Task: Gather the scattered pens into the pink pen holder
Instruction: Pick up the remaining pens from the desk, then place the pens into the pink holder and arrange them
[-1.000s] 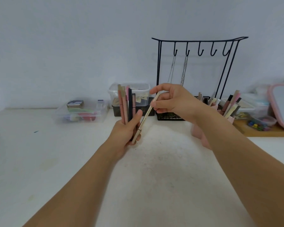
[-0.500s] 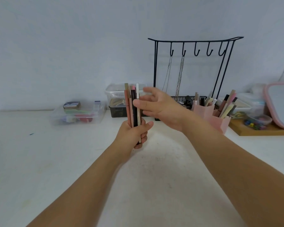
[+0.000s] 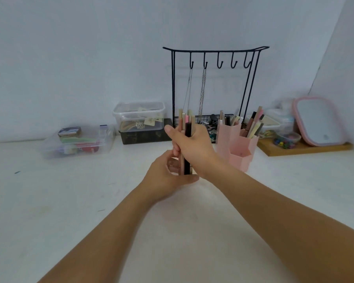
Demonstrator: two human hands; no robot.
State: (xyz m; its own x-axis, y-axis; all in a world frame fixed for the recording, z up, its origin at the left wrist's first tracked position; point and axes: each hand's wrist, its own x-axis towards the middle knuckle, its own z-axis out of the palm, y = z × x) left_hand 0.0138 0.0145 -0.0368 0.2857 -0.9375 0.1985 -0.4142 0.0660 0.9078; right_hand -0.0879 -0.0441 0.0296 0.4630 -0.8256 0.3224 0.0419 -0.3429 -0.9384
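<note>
White and bare, the surface [image 3: 90, 201] carries no loose pens within view, so the gathering looks done and the drop-off is the step in hand. Furthest left of the working parts, the left hand [image 3: 164, 176] cups the lower end of a bundle of pens [image 3: 186, 139], its fingers curled and its thumb closing under the bottom tips; its grip is clenched on the bundle from below. Just right and higher, the right hand [image 3: 189, 144] wraps the middle of the same bundle, thumb pointing left across the front, so both grips hold it at once. The bundle stands nearly upright, long axis vertical, tips showing above the right hand. To the right again and a little farther back stands the pink pen holder [image 3: 236, 152], a cluster of hexagonal cups on the surface, its taller rear cups already bristling with pens while the low front cup looks open. The holder lies to the right of both grips, near the right wrist, so the right hand is the nearer one. I judge the bundle need only be carried rightward, kept vertical, and lowered.
</note>
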